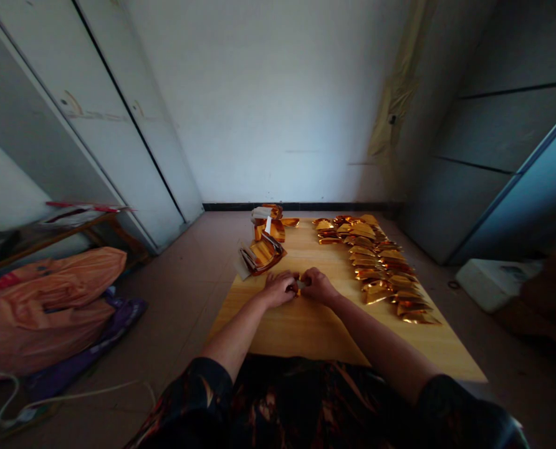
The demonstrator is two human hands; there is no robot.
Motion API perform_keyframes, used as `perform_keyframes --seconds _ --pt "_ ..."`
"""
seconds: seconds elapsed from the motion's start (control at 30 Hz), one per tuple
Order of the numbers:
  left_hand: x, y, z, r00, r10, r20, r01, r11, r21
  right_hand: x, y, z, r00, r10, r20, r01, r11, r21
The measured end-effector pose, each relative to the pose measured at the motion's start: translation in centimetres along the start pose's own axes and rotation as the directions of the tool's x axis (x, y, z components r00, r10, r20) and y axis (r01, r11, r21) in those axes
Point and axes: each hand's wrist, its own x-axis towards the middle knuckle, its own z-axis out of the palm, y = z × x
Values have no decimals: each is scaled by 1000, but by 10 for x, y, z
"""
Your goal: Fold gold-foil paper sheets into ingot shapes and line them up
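Small gold paper piece [299,285] between the two hands, above the worktop [278,337]. Left hand [280,289], fingers curled, pinching its left side; right hand [318,287] pinching its right. Folded gold pieces [364,262] well to the right; loose gold sheets [262,254] just beyond left hand.

The folded pieces [363,252] look foil-glossy, the tabletop [313,255] wooden.

On the worktop [301,330], folded pieces [364,263] lie in rows along the right edge, up to the far edge. Sheet stacks [265,253] lie by the far left corner. Nearer the front edge, a small piece [300,285] is between left hand [280,289] and right hand [319,287].
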Motion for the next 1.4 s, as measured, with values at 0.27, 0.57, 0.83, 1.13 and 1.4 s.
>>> perform_keyframes --seconds 0.27,0.57,0.83,1.13,1.4 --pt "0 1 3 999 4 -44 -4 1000 6 -9 2 -5 993 -81 -82 72 993 -97" --pt "3 -3 10 998 2 -64 0 999 35 -45 -24 9 977 -187 101 212 871 -443" --pt "3 -6 1 995 18 -102 -6 993 121 -39 -10 -25 973 -171 153 226 824 -520" --pt "9 -3 1 980 124 -153 -92 974 206 -31 1 -34 959 -203 199 277 825 -493" --pt "13 -12 0 948 309 -75 -293 941 168 -29 -12 -27 974 -81 210 189 800 -569"
